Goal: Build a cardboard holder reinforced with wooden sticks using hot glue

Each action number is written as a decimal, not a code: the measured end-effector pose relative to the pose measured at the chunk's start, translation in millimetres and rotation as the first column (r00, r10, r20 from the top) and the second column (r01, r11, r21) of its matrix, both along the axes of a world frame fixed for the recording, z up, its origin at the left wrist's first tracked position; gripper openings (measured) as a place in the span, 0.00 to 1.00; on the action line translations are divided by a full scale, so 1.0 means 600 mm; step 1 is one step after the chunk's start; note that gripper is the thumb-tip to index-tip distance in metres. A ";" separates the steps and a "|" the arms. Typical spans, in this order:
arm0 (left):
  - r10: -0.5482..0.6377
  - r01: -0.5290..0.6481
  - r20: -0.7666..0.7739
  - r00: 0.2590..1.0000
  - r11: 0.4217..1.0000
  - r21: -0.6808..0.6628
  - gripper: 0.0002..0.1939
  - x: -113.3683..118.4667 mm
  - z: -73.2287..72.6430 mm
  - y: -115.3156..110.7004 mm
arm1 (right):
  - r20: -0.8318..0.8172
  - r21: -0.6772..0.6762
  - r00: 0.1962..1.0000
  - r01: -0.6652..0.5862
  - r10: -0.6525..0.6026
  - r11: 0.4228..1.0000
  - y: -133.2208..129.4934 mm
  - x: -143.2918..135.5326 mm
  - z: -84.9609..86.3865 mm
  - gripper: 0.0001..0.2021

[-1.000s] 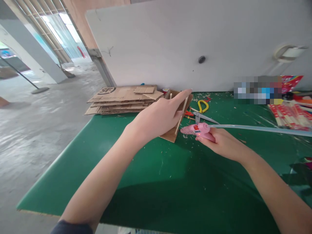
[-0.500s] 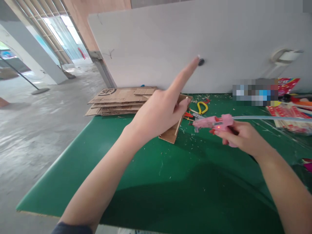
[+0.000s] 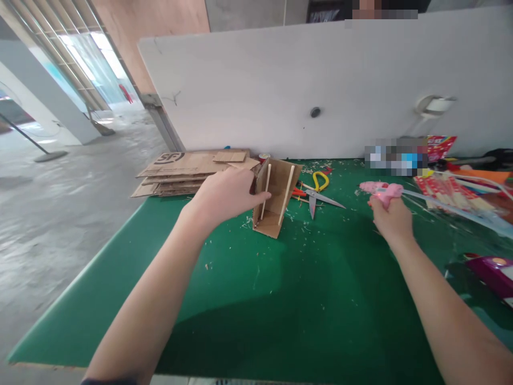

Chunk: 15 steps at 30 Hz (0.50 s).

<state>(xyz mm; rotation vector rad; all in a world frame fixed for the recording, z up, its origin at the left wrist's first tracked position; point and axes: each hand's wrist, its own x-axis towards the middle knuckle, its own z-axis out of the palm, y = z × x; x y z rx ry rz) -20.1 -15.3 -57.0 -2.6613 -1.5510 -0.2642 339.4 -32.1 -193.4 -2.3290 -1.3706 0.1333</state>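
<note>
Green surface before a pale wall panel, with bare concrete floor beyond its left end: a person works glue gun and cardboard with both hands. The left hand is at the left wall of a folded cardboard piece, thumb extended inside across a slim wooden stick. Its other fingertips are hidden, so whether it pinches the wall cannot be told. The right hand is wrapped around a pink glue gun, nozzle well apart from the cardboard; a long translucent glue stick trails from its back. A second stick stands along the piece's right side. Scissors lie open just beyond, near the cardboard stack's opposite side; packets lie farther right.

By appearance, the step in hand is positioning and checking the piece between gluings. Any further gluing would call for a steady left hold and the nozzle brought close, clear of the thumb.
</note>
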 end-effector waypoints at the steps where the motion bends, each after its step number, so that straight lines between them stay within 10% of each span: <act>1: 0.003 -0.003 0.002 1.000 1.000 0.012 0.19 0.004 -0.001 -0.001 | -0.004 0.008 0.999 0.034 -0.033 0.999 0.002 0.001 -0.004 0.29; 15: 0.042 -0.046 0.053 0.998 0.996 0.078 0.16 0.019 -0.010 0.005 | 0.046 -0.168 0.996 0.079 -0.072 0.983 0.008 0.005 -0.001 0.27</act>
